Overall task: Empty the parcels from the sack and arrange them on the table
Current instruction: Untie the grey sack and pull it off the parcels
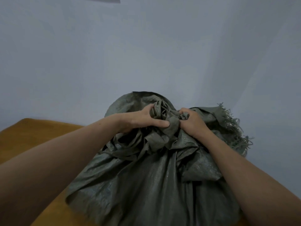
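Desk [32, 137] space shows only at the left, so parcels spilling in a rush may slide off. The grey-green woven sack [146, 185] stands on it, no parcels visible. Both hands, left hand [143, 119] and right hand [192, 121], clench its bunched mouth; frayed threads [236, 132] could snag fingers.

The table [29, 141] has a bare orange-brown wooden top and runs up to a pale blue-grey wall [146, 46]. A grey-green woven sack [146, 185] sits directly on the table, bunched at its top, its frayed edge hanging toward the wall.
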